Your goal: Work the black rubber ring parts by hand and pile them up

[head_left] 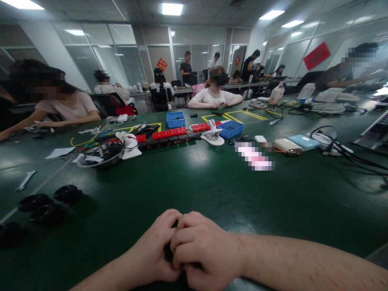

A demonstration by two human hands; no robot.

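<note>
My left hand [153,248] and my right hand [206,246] meet low in the middle of the head view, just above the green table [127,194]. Both are closed, with curled fingers touching each other. Something dark shows in the gaps between them, but the fingers cover most of it and I cannot make out its kind. Over to the left on the tabletop sit several black round parts [68,194]. Beyond them lies an open-ended wrench [26,180].
Across the table runs a row of red power strips [169,133], with blue bins [230,129] and white clamp stands [212,133] around it. A metal bowl [100,161] of parts stands left; power banks [304,142] and cables lie right. A co-worker [216,95] sits opposite, others nearby.
</note>
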